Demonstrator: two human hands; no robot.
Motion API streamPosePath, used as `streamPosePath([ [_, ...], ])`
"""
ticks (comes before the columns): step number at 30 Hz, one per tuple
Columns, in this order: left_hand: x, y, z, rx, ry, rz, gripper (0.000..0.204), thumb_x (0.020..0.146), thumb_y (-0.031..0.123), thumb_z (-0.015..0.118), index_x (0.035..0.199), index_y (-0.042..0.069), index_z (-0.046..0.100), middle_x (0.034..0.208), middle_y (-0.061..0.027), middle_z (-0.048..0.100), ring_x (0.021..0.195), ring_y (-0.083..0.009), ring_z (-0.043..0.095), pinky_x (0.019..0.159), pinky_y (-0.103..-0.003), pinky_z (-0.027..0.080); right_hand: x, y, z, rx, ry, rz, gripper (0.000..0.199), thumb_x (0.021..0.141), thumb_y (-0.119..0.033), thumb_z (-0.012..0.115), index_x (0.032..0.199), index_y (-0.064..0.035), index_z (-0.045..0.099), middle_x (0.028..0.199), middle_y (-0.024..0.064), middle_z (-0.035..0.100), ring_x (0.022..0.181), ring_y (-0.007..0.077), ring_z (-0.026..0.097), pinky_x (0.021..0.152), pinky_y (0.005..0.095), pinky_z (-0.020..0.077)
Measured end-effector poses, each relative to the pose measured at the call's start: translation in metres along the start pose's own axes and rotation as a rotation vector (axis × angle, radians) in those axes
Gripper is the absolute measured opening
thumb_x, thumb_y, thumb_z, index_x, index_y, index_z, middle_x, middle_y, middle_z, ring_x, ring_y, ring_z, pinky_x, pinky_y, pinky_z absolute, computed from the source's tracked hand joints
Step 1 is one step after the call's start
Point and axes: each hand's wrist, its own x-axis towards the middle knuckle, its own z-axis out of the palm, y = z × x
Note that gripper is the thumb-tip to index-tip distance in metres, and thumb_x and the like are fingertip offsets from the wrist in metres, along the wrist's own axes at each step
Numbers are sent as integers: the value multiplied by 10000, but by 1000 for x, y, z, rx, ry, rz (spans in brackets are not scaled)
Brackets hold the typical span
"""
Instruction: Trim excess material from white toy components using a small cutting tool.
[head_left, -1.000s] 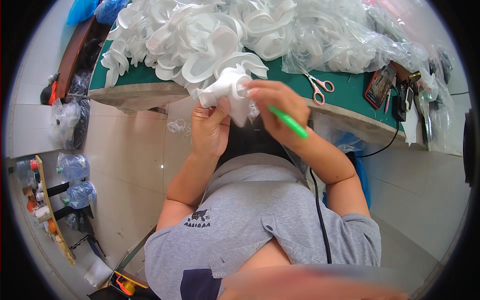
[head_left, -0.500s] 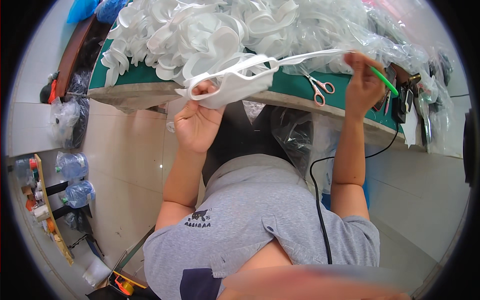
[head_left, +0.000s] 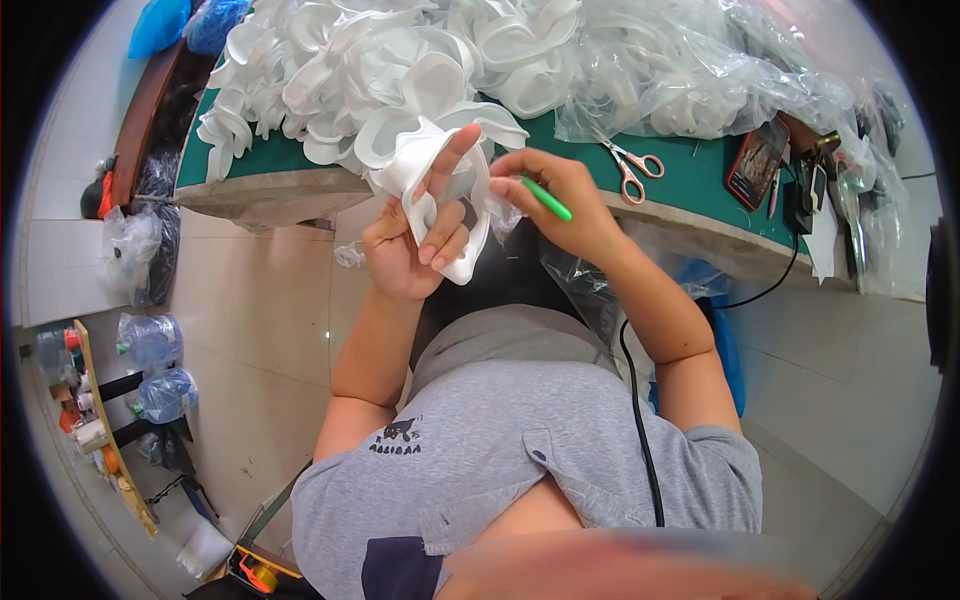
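Left hand (head_left: pixel 415 240) gripped a white foam strip (head_left: pixel 440 205), fingers threaded through its loop, held up just in front of the counter (head_left: pixel 690 185) edge. Right hand (head_left: pixel 565 195) was closed around a green pen (head_left: pixel 545 198), fingertips touching the strip's right side. A pile of white foam pieces (head_left: pixel 370 70) lay on the green counter behind the hands. Clear plastic bags (head_left: pixel 690 70) sat heaped to the right; scissors (head_left: pixel 630 170) lay near the right hand; a phone (head_left: pixel 755 165) further right.

Workshop: green worktable (head_left: pixel 690 170) heaped with white foam pieces (head_left: pixel 370 70) (scissors (head_left: pixel 630 170) too).
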Motion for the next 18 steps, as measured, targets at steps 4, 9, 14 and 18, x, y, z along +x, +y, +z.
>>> streamPosePath([
  [4,2,2,-5,37,18,97,517,895,61,361,1411,63,340,1511,-222,197,485,-74,385,405,-195,388,-6,-3,3,-166,92,-244,136,838,-91,666,949,-16,639,770,62,607,614,144,527,573,261,436],
  [9,7,11,-6,180,120,233,562,851,6,320,1412,44,325,1516,-209,193,476,-64,367,377,-167,361,-54,-3,-10,-445,203,-1255,277,714,-138,761,910,-10,613,816,102,535,614,201,539,484,311,444],
  [14,-1,19,-16,95,47,163,482,914,131,369,1370,-24,346,1478,-234,271,445,-60,345,354,-174,337,-44,17,-3,-442,-26,-708,286,717,-138,759,959,-41,641,923,97,633,710,234,629,591,335,513],
  [18,-8,14,-16,83,-151,-9,646,973,462,386,1293,-99,366,1209,-313,507,443,-42,368,341,-164,316,-39,20,-9,-316,199,-613,135,820,-90,685,922,-11,648,937,117,662,688,200,639,603,281,508],
])
